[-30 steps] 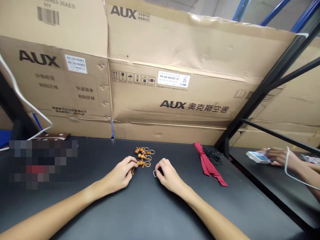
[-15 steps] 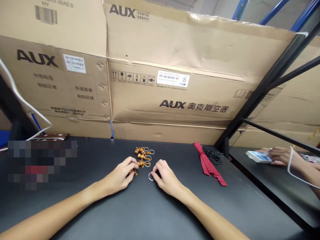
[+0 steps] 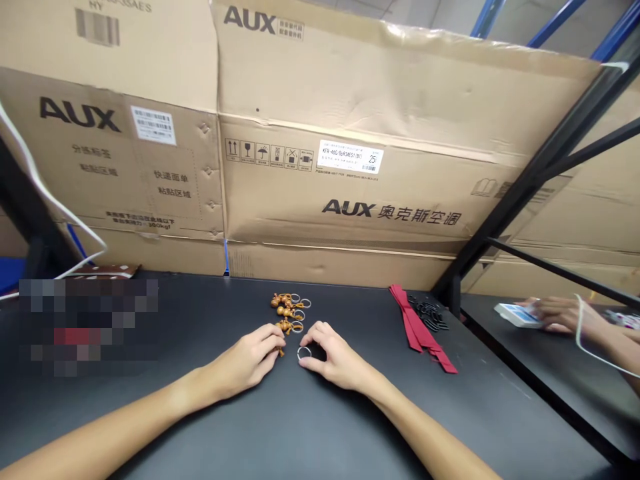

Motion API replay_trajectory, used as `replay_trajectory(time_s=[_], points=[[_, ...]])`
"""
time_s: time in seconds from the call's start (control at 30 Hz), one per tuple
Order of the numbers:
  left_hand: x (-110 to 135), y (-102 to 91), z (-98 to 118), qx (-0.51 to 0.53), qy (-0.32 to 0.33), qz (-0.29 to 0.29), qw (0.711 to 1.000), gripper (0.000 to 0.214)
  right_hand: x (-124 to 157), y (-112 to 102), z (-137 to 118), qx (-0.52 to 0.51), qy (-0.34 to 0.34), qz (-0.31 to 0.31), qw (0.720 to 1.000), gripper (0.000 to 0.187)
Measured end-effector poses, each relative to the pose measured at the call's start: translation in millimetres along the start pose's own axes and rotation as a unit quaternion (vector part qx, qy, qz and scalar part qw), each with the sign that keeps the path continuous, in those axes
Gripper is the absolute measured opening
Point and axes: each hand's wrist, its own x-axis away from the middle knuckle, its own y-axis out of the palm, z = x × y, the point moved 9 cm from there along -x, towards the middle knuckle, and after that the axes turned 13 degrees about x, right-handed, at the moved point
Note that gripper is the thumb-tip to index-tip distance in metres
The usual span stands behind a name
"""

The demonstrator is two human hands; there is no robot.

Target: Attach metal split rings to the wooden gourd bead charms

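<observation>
Both my hands rest on a black table [image 3: 300, 427]. My left hand [image 3: 250, 360] is curled, its fingertips pinching a small brown wooden gourd charm [image 3: 281, 348]. My right hand [image 3: 337, 360] is curled too, thumb and forefinger pinching a small metal key ring [image 3: 303, 353] that lies on the table. The two hands are almost touching. Just beyond them lies a short row of finished brown gourd keychains [image 3: 290, 312] with metal rings.
Red ribbons [image 3: 417, 328] and a heap of black cords [image 3: 430, 313] lie to the right. Large AUX cardboard boxes [image 3: 350, 147] wall the table's back. A black shelf post [image 3: 530, 173] slants at right. Another person's hand [image 3: 555, 312] holds a small box on the neighbouring table.
My right hand has slid the key ring left and nearer, towards my left hand. My left hand has drawn the gourd charm slightly back from the row.
</observation>
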Motion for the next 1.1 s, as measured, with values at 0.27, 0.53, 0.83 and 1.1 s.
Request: replay_trajectory(time_s=[0.27,0.53,0.83,1.1], points=[[-0.2,3.0,-1.6,-0.007,-0.008,-0.019,1.0,0.025,-1.3,4.4,13.0,-0.033,0.046,0.004,0.998,0.02],[0.1,3.1,-1.9,-0.013,-0.004,-0.024,1.0,0.028,3.4,-10.2,27.2,-0.055,0.066,-0.02,0.996,0.019],[0.6,5.4,-1.2,-0.005,-0.005,-0.034,0.999,0.026,15.9,-4.4,50.1,-0.098,0.132,-0.149,0.975,0.017],[-1.1,4.2,0.9,-0.001,0.003,-0.026,1.0,0.026,12.7,-5.6,29.6,0.029,0.074,-0.108,0.991,0.011]])
